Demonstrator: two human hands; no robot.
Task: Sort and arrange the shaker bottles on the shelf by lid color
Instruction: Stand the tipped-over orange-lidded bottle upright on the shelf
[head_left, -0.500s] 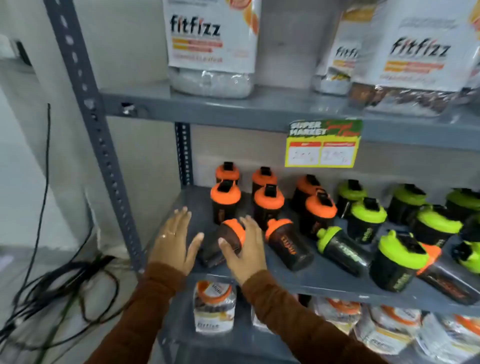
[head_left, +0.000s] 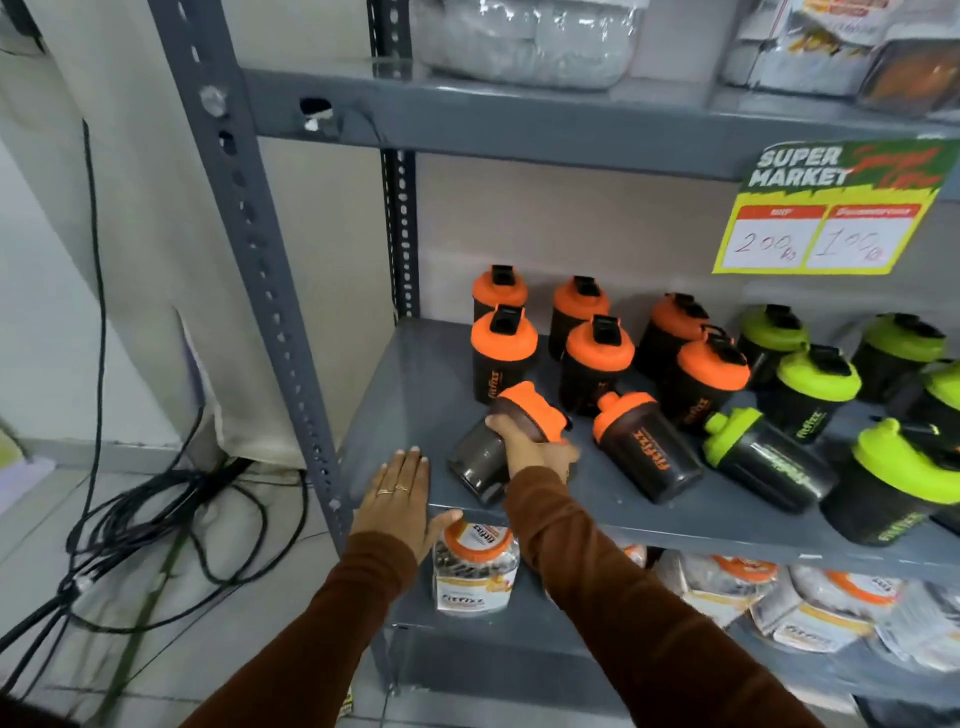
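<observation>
On the grey middle shelf (head_left: 415, 384) stand several black shaker bottles with orange lids (head_left: 503, 348) at the left and green-lidded ones (head_left: 818, 379) at the right. My right hand (head_left: 530, 441) is shut on a tilted orange-lidded bottle (head_left: 524, 410) near the shelf's front. Beside it another orange-lidded bottle (head_left: 644, 441) lies on its side, and a green-lidded bottle (head_left: 763, 457) lies further right. My left hand (head_left: 397, 499) rests flat and open on the shelf's front left edge, holding nothing.
A grey slotted upright (head_left: 249, 218) frames the shelf's left side. A price sign (head_left: 826, 213) hangs from the upper shelf. Jars and pouches (head_left: 475, 566) fill the shelf below. Black cables (head_left: 145, 514) trail on the floor at left.
My right hand has closed around the lying orange-lidded bottle and tipped its lid end upward. My left hand has stayed flat by the shelf's front edge. The view has come closer.
</observation>
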